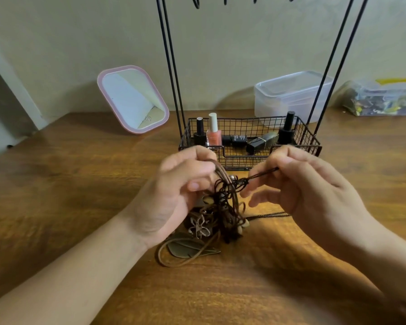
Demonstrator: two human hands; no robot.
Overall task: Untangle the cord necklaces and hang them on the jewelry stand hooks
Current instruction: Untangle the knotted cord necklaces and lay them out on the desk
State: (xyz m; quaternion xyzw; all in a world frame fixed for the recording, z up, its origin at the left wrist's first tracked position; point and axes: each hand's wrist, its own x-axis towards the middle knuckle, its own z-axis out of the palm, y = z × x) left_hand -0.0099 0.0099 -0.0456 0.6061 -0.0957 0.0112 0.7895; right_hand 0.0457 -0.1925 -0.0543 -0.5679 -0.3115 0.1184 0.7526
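Bare left hand [185, 184] gripping tan suede cords; right hand [298, 184] pinching one thin dark strand, pulling it sideways. Knotted brown cord necklaces [223, 207] dangling onto wooden table [80, 195], before black wire jewelry stand [249, 141]. Risk: tugging likely tightens knot.

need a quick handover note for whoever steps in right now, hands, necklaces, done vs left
Left hand: grips the top of the tangled cord necklaces, lifting the bundle.
Right hand: pinches one dark cord, drawing it sideways out of the knot.
The bundle's lower end, with a flower pendant, rests on the wooden table in front of the jewelry stand.
Done: nothing separated; no cord hangs between the stand's rods.
Left: free each necklace and hang them on the hooks.
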